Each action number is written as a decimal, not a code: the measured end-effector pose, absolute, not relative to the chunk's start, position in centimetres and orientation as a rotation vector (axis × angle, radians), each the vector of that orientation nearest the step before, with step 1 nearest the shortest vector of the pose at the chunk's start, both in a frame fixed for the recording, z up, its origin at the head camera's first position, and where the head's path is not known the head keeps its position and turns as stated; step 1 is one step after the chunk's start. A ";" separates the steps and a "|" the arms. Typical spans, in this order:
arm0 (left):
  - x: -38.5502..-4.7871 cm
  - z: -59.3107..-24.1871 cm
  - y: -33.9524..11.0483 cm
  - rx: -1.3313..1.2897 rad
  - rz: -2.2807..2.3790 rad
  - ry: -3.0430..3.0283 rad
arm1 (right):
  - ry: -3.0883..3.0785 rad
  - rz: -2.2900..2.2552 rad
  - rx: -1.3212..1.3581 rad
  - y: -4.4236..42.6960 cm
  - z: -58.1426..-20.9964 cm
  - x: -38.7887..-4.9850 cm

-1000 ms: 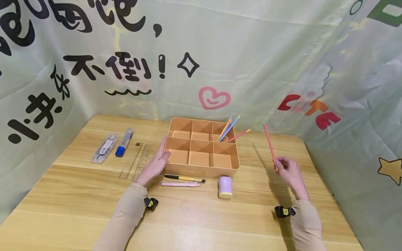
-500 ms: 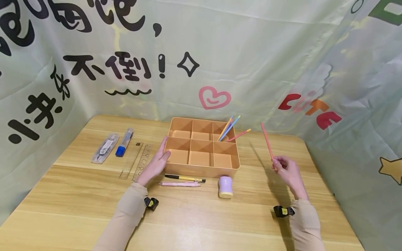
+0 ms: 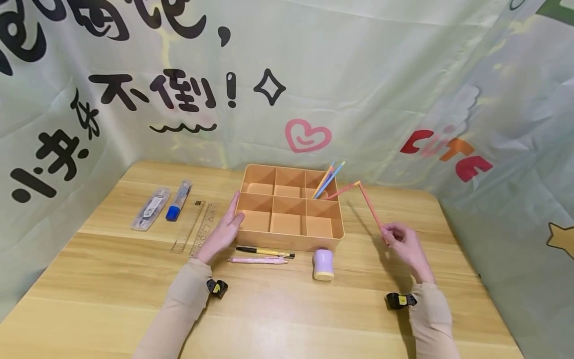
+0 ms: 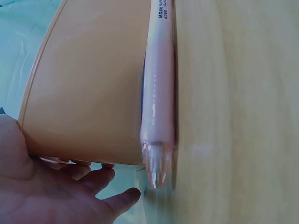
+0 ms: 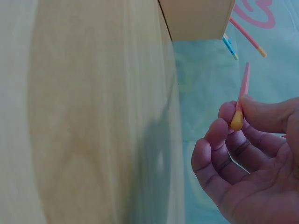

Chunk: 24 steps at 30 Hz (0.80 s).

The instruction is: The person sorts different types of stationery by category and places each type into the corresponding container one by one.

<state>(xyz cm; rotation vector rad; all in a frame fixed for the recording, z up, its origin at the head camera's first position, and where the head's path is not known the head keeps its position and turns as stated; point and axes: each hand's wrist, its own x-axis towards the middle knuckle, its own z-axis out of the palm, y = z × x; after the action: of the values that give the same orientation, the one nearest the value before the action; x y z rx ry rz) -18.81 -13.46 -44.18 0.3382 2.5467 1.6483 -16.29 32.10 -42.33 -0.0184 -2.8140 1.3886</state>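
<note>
Right hand (image 3: 403,244) pinches pink stick (image 3: 369,205), thumb against fingertips, toward desk's (image 3: 269,319) right edge; left hand (image 3: 221,235), fingers spread, grips orange box (image 3: 287,240) near back edge

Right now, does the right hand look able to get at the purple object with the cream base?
Probably not for a proper grip: the right hand is pinching a pink stick. Otherwise the way looks free, with nothing seen standing between that hand and the purple object.
</note>
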 end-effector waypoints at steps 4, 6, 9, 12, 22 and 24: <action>-18.8 -44.2 -13.4 0.332 1.644 2.546 | -2.819 1.395 -0.015 31.9 -42.5 -16.4; -18.8 -44.2 -13.4 0.331 1.647 2.544 | -2.818 1.397 -0.021 31.8 -42.6 -16.5; -18.8 -44.3 -13.5 0.328 1.648 2.547 | -2.810 1.410 -0.025 31.8 -42.5 -16.7; -18.8 -44.3 -13.5 0.331 1.644 2.557 | -2.797 1.414 -0.022 31.7 -42.3 -16.6; -18.8 -44.3 -13.5 0.330 1.655 2.548 | -2.692 1.429 -0.024 31.7 -42.0 -16.2; -18.7 -44.2 -13.4 0.327 1.655 2.546 | -2.651 1.447 -0.028 31.7 -42.0 -16.2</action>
<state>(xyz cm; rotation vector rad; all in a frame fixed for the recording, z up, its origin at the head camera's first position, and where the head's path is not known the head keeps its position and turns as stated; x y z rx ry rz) -18.72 -13.43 -44.18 0.3269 2.5459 1.6555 -16.21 31.71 -41.96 -0.0277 -2.6505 1.4465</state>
